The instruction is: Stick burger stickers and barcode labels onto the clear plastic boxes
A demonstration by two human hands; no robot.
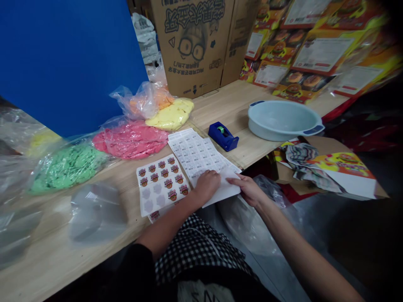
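Observation:
A sheet of small printed labels (197,151) lies on the table, its near end running over the front edge. Plain white paper (228,193) shows at that end; whether it is the sheet folded back or separate backing, I cannot tell. My left hand (208,184) rests on the near part of the label sheet with fingers curled in against it. Thumb and fingers of my right hand (247,188) pinch the right side of the white paper. Left of both hands is a sheet of round cartoon stickers (162,180), with several spots bare.
A blue tape dispenser (223,136) and a pale blue basin (283,119) stand to the right. Bagged green (71,167), pink (130,138) and yellow (171,115) dough lies left. Behind are a cardboard box (195,46) and stacked printed packs (292,54). An open carton (343,167) sits lower right.

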